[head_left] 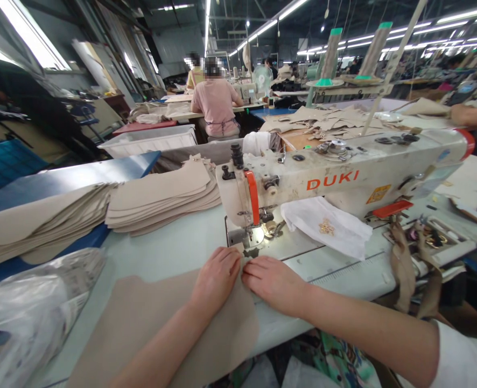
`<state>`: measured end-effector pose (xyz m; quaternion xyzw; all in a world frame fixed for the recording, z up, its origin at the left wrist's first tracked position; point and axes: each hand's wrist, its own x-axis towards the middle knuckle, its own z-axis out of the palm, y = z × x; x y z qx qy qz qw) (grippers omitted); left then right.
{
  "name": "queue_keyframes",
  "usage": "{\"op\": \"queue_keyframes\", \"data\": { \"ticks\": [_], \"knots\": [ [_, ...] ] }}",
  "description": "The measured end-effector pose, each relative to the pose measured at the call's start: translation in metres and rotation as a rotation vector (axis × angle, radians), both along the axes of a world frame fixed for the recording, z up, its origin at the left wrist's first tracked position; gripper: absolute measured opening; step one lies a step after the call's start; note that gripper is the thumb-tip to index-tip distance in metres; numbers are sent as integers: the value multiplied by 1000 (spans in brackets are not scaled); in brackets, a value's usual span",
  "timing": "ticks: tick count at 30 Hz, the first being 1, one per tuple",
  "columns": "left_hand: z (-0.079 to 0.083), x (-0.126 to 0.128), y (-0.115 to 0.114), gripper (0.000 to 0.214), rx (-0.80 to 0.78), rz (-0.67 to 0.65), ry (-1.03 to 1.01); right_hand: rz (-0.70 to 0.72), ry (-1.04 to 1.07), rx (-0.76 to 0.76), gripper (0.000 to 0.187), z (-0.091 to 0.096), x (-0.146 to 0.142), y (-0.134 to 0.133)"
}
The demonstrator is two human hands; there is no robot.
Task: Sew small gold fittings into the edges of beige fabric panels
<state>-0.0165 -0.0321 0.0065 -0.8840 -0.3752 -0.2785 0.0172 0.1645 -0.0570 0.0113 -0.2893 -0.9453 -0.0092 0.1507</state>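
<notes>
Pinching the edge of a beige fabric panel (153, 304), the left hand (218, 276) and right hand (276, 283) sit nearly fingertip to fingertip; cloth spreads nearer and leftward of the fingers, a DUKI sewing machine (290, 180) just beyond them.

Matt smooth cloth panel (141, 312), smudged painted-metal sewing machine (343, 161), glossy crinkled plastic bag (32, 307), smooth tabletop (158, 248)

At 7 o'clock we find plain beige cloth (158, 318); at 9, a beige stack (161, 199). At 3 we identify a white sewing machine (343, 161) with red-orange lettering (332, 180). At 1, green tips (336, 31) top grey-beige thread cones (331, 56); at 5 we note multicoloured printed fabric (345, 358).
</notes>
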Motion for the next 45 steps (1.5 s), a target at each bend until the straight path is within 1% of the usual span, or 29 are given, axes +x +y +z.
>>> {"op": "queue_keyframes", "data": {
  "ticks": [5, 10, 14, 21, 26, 30, 36, 40, 45],
  "knots": [
    [0, -1, -1, 19, -37, 10, -22, -36, -27, 47, 9, 2, -2, 13],
    [1, -2, -3, 19, -41, 16, -37, -34, 0, 82, 10, -3, -2, 15],
    [1, -1, -4, 19, -53, 23, -48, -20, 5, 73, 9, -5, -3, 16],
    [0, -2, -9, 20, -71, 57, -39, -14, -21, 58, 7, -2, -5, 16],
    [2, 1, -10, 20, -84, 71, -34, 3, -37, 50, 8, -1, -3, 18],
    [3, 9, -2, 21, -47, 62, -33, -13, -46, 49, 8, 0, 5, 24],
    [-2, 21, 18, 22, 4, 31, -62, -65, -65, 39, 9, 2, 17, 37],
    [-4, 23, 27, 23, 18, 42, -71, -101, -55, 20, 10, -1, 19, 43],
    [-3, 24, 32, 22, -2, 36, -104, -114, -16, 11, 12, -5, 20, 47]
  ]
}}
